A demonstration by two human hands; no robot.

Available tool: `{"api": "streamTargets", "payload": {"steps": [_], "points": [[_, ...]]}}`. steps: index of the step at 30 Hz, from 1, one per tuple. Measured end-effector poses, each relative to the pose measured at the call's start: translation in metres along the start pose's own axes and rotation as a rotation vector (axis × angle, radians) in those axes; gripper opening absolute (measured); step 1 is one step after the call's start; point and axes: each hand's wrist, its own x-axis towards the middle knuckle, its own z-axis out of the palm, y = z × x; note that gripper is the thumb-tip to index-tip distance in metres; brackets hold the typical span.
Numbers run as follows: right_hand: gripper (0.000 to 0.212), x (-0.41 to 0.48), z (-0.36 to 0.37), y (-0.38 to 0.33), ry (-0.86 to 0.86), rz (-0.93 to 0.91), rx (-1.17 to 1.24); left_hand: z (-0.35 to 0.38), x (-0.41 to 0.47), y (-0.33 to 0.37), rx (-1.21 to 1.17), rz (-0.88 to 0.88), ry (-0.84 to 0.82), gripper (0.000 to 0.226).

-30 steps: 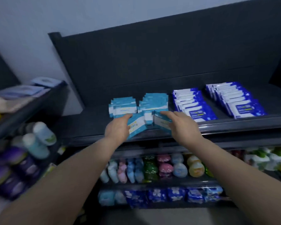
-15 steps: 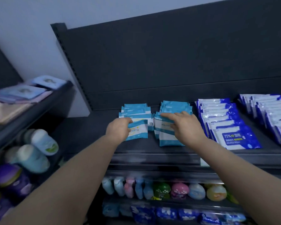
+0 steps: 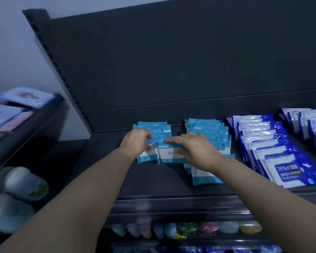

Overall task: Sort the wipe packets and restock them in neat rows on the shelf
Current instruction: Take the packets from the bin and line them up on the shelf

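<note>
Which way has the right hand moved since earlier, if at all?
Yes, left. The right hand was over the right pale-blue row; now its fingers reach the left row.

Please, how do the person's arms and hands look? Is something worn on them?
The left forearm and right forearm are bare, with no sleeve in view. The left hand and right hand have no gloves, and no watch, ring or bracelet shows.
</note>
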Motion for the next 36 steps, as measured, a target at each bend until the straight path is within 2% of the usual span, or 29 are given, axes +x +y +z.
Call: {"api": "streamTargets", "payload": {"steps": [4, 7, 10, 17, 20, 27, 32, 36], "points": [[0.057, 0.028, 0.021, -0.023, -0.100, -0.008, 0.003, -0.010, 0.010, -0.025, -0.194, 0.065, 0.002, 0.034], [0.057, 0.047, 0.042, -0.039, -0.108, 0.026, -0.085, -0.019, 0.014, -0.042, -0.297, 0.064, 0.117, 0.023], [0.054, 0.053, 0.059, -0.047, -0.047, 0.075, -0.243, -0.026, 0.017, -0.052, -0.202, 0.094, 0.146, 0.015], [0.048, 0.028, 0.044, -0.045, 0.068, 0.219, -0.407, -0.024, 0.023, -0.022, 0.052, 0.339, 0.092, 0.025], [0.044, -0.006, 0.024, -0.034, 0.085, 0.354, -0.457, -0.023, 0.024, 0.017, 0.130, 0.530, 0.090, 0.026], [0.039, -0.141, -0.018, -0.004, 0.049, 0.712, -0.527, 0.002, -0.009, 0.145, 0.056, 0.842, 0.042, 0.025], [0.045, -0.259, -0.037, 0.005, 0.051, 0.915, -0.504, 0.034, -0.065, 0.248, 0.042, 1.034, -0.016, 0.025], [0.038, -0.371, -0.047, 0.010, 0.040, 1.075, -0.487, 0.067, -0.136, 0.341, 0.081, 1.183, -0.089, 0.026]]}}
